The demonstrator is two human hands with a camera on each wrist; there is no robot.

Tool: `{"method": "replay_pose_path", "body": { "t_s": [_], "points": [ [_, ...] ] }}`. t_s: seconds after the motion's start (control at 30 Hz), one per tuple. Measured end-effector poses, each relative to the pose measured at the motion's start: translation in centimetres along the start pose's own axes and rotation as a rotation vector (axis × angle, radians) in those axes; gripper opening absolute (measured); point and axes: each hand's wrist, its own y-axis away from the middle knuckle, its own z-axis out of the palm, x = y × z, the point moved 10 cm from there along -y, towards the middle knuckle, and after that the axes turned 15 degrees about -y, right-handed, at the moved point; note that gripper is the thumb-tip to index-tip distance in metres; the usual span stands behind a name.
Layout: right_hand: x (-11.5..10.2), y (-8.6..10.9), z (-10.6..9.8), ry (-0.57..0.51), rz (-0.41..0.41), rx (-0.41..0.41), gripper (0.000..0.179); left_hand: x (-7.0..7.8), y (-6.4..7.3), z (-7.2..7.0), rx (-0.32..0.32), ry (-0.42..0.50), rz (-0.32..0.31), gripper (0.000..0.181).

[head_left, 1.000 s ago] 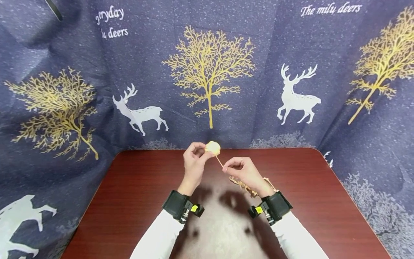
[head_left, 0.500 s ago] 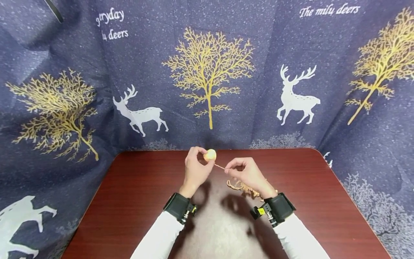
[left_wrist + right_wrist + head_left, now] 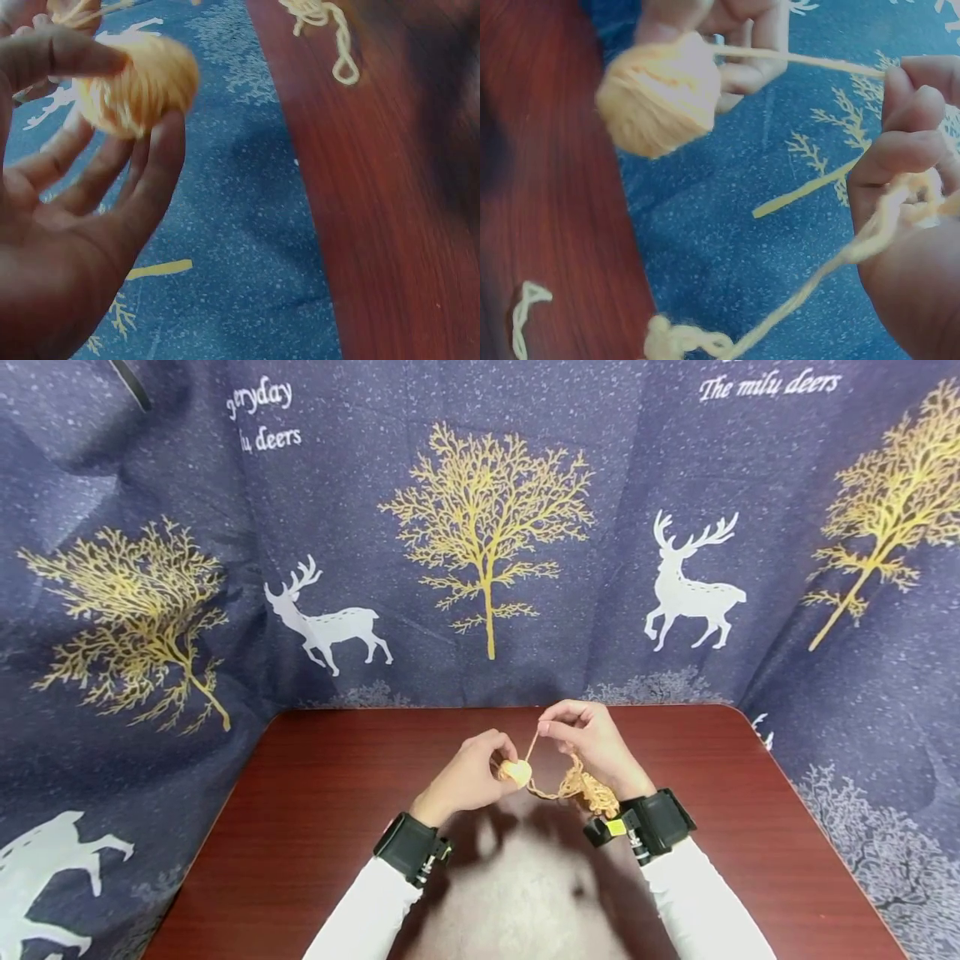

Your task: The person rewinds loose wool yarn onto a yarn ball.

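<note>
My left hand (image 3: 472,772) holds a small ball of pale yellow-orange yarn (image 3: 660,97) between thumb and fingers, above the table's far half. From the ball a taut strand (image 3: 802,60) runs up to my right hand (image 3: 588,739), which pinches it between thumb and forefinger. In the right wrist view, more yarn passes by the curled lower fingers and hangs down from that hand. A loose tangle of the same yarn (image 3: 596,795) shows below the right hand in the head view, with a looped tail stretching left towards the ball.
The reddish-brown table (image 3: 315,827) has a pale glare and hand shadows at its middle. Behind and beside it hangs a dark blue cloth (image 3: 540,660) printed with white deer and yellow trees. Black camera straps (image 3: 411,847) sit on both wrists.
My left hand has tilted and moved down and right with the yarn ball. The right hand has risen slightly, turning the strand steeper. The tangle below it shows more fully.
</note>
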Motion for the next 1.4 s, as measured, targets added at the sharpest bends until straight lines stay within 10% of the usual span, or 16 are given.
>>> {"method": "replay_pose_path", "body": {
  "t_s": [0.43, 0.7, 1.0, 1.17, 1.4],
  "points": [
    [0.8, -1.0, -1.9, -0.253, -0.030, 0.122, 0.011, 2.4, 0.8, -0.9, -0.154, 0.497, 0.109, 0.028],
    [3.7, -0.8, -1.7, -0.133, 0.060, 0.164, 0.013, 3.0, 0.3, -4.3, 0.056, 0.856, 0.211, 0.030],
    [4.4, 0.3, 0.3, 0.160, 0.066, 0.110, 0.010, 0.4, -0.1, -6.0, 0.360, 1.138, 0.014, 0.033],
    [4.1, 1.0, 2.0, 0.344, 0.046, 0.038, 0.008, -1.7, 0.0, -6.1, 0.529, 1.085, -0.136, 0.028],
    [2.7, 1.6, 3.7, 0.468, -0.022, -0.020, 0.007, -3.3, 0.7, -5.7, 0.607, 0.531, -0.307, 0.028]
  ]
}}
